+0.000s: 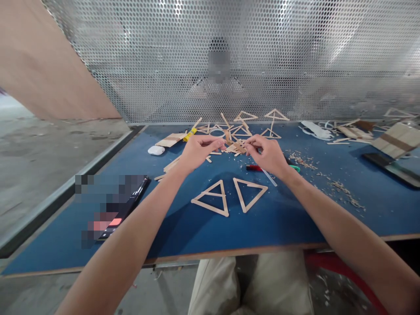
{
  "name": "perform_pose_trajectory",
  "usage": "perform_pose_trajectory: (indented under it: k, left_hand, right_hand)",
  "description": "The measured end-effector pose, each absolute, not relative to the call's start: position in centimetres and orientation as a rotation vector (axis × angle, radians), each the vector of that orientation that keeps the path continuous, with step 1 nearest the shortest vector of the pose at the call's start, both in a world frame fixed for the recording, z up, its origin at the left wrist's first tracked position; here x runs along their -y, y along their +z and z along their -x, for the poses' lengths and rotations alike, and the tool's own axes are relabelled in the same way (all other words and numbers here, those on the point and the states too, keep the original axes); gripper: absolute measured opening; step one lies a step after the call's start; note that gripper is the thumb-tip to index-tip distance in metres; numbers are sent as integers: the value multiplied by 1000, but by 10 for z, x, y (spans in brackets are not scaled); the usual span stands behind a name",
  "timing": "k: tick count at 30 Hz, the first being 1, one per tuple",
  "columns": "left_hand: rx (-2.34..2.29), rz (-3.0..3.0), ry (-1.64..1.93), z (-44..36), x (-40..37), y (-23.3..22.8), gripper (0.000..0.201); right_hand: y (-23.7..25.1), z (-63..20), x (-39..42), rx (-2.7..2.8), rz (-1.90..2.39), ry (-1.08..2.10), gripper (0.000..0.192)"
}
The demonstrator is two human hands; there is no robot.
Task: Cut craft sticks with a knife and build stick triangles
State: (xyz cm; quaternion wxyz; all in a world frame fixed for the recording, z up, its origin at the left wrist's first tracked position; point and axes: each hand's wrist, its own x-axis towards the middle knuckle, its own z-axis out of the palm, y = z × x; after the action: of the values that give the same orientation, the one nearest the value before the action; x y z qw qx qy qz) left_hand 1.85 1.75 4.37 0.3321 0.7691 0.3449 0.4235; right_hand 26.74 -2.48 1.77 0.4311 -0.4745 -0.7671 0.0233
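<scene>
My left hand (201, 152) is raised over the middle of the blue table, thumb and forefinger pinched together. Facing it, my right hand (266, 154) is also closed in a pinch, its fingertips near a small pile of wooden craft sticks (236, 148). Whatever either pinch holds is too small to make out. Closer to me lie two flat triangles made of craft sticks: the left triangle (210, 208) has a crossbar, and the right triangle (239, 195) has a short extra piece along its top side. Below my right hand are a red-handled tool (253, 167) and a thin translucent stick (269, 177).
More stick triangles (274, 114) lie along the perforated metal panel (183, 57). A yellow tube (190, 134), stick bundle (169, 140) and white case (156, 150) sit left. Wood scraps (346, 194), another bundle (397, 139) and a dark flat device (390, 168) are right; a phone (131, 197) lies front left.
</scene>
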Motion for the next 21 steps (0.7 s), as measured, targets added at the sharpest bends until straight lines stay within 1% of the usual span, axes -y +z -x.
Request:
perform_pose_trajectory:
  k: [2, 4, 7, 9, 11, 15, 21]
  left_hand:
    - [-863, -1839, 1190, -21, -21, 41, 30]
    - [-850, -1717, 1244, -23, -25, 37, 30]
    - [-915, -1746, 1282, -23, -25, 37, 31]
    - [-1008, -1925, 1281, -23, -21, 40, 30]
    - [-1073, -2134, 1264, -23, -15, 43, 29]
    - [-1068, -2373, 1199, -29, -6, 43, 29]
    - [-1021, -2399, 1148, -39, 0, 40, 28]
  right_hand:
    - [19, -271, 24, 1861, 1145, 192, 22]
    - [19, -273, 24, 1843, 1122, 255, 28]
    - [19, -278, 21, 1824, 1207, 146, 38]
    - [19, -281, 19, 1812, 1286, 5, 34]
    - [20, -281, 18, 1826, 1297, -65, 31]
    - [24, -268, 26, 1904, 1154, 79, 31]
    - [30, -249, 40, 1929, 1074, 281, 20]
